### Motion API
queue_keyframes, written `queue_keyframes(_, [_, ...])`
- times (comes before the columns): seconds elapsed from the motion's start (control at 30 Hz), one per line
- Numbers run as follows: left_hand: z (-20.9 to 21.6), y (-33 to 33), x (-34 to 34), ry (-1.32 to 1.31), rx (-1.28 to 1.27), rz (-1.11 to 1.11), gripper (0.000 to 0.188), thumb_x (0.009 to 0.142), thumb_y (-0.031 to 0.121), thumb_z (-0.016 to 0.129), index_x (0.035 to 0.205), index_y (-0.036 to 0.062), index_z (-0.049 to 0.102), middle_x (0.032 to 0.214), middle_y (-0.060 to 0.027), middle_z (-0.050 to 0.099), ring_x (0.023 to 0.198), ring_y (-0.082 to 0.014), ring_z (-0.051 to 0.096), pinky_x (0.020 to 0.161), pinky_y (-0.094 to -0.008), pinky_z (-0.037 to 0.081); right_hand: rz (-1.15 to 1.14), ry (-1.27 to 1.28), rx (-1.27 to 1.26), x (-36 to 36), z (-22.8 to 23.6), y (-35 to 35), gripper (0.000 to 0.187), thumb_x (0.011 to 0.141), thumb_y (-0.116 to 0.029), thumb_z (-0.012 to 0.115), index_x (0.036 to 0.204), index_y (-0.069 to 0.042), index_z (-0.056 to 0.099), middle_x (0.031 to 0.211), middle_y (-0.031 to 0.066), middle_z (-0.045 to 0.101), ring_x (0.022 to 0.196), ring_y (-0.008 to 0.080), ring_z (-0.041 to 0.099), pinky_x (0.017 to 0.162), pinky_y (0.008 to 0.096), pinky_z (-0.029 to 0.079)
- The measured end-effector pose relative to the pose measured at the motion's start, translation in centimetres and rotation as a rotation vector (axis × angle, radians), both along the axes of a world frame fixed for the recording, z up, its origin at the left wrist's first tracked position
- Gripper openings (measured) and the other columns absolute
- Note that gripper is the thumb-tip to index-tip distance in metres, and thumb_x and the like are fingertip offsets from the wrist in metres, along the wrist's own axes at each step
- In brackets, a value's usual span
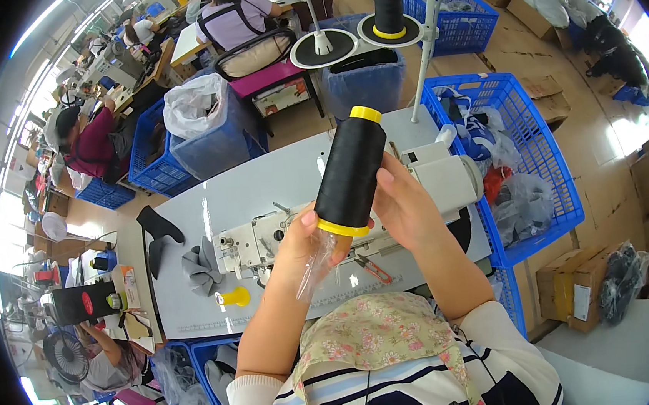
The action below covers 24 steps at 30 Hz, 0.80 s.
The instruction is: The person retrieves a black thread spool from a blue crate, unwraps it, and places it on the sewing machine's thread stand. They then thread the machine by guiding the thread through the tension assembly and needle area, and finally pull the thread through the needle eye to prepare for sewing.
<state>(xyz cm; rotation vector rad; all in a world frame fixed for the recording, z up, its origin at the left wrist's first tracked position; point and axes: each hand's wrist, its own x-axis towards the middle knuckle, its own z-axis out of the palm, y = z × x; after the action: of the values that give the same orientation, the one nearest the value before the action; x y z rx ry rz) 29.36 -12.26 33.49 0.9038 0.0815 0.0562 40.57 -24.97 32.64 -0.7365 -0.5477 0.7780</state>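
A large cone of black thread (pixel 350 173) with yellow ends is held up, tilted, over the sewing table. My left hand (pixel 297 239) is closed around its lower left side, and clear plastic wrap (pixel 316 269) hangs beneath the cone by that hand. On the cone's lower right side my right hand (pixel 409 203) grips it too, some fingers hidden behind. Behind and below both hands lies a white sewing machine (pixel 450 182). Red-handled thread snips (pixel 374 269) lie on the table, and a bare yellow cone (pixel 234 297) rests on its side further left.
Beyond the table a thread stand has a bare disc (pixel 324 49) and another black thread cone (pixel 389 10). Grey fabric pieces (pixel 201 267) lie at the table's left. A blue crate (pixel 545 160) of bagged goods borders the right side. Other people work at the far left.
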Motion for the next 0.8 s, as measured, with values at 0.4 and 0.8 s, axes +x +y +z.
queue_keyframes(0.4, [-1.5,0.5,0.0,0.070,-0.462,-0.202,0.083,0.080,0.060,0.053,0.129,-0.0053,0.040,0.091,-0.0222,0.061,0.040,-0.0110,0.049,0.038,-0.0232,0.043,-0.014,0.035,-0.114,0.2,1.1,1.1,0.074,0.077,-0.042,0.074,0.128,-0.002,0.039,0.112,0.0072,0.054,0.102,0.0162,0.057,0.088,0.0326,0.048])
queue_keyframes(0.8, [-0.4,0.1,-0.3,0.025,0.222,0.108,0.080,0.076,0.055,0.066,0.123,-0.0060,0.047,0.089,-0.0168,0.065,0.047,-0.0123,0.053,0.047,-0.0212,0.045,-0.200,-0.116,-0.120,1.0,0.4,1.5,0.070,0.087,-0.053,0.058,0.129,-0.001,0.039,0.117,0.0084,0.051,0.107,0.0144,0.051,0.095,0.0333,0.041])
